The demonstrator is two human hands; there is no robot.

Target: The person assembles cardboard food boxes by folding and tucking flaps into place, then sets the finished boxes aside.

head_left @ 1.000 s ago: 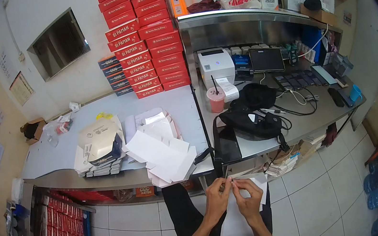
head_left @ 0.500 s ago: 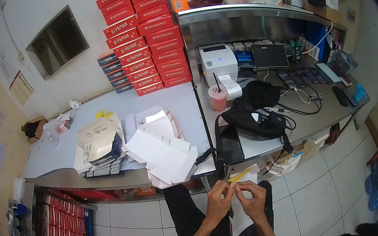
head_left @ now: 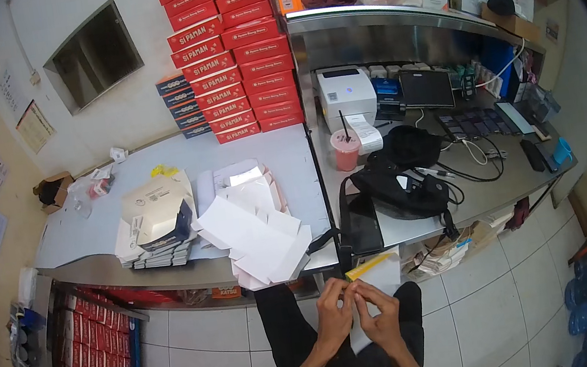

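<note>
Hands point(head_left: 335, 314) point(head_left: 381, 319) meet near overhanging white sheets point(head_left: 260, 237) and black bag point(head_left: 412, 200).

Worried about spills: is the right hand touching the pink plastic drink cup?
Apart: the head view shows a wide gap between right hand and cup.

Near, the yellow strip point(head_left: 367, 266) looks smooth, plastic or paper, I cannot tell which; the white sheet point(head_left: 386, 276) under it is matt paper; the trousers point(head_left: 282, 324) are dull black cloth; the floor tiles point(head_left: 209, 330) are smooth with a faint sheen; at left, the counter point(head_left: 68, 234) has a smooth, pale top with a metal edge, bearing matt white card blanks point(head_left: 255, 234); far, the stacked red boxes point(head_left: 261, 60) are smooth printed cardboard; at right, the backsplash point(head_left: 392, 33) is shiny metal, the label printer point(head_left: 347, 95) smooth plastic, the drink cup point(head_left: 346, 153) see-through plastic, the waist bag point(head_left: 407, 194) matt black fabric.
</note>
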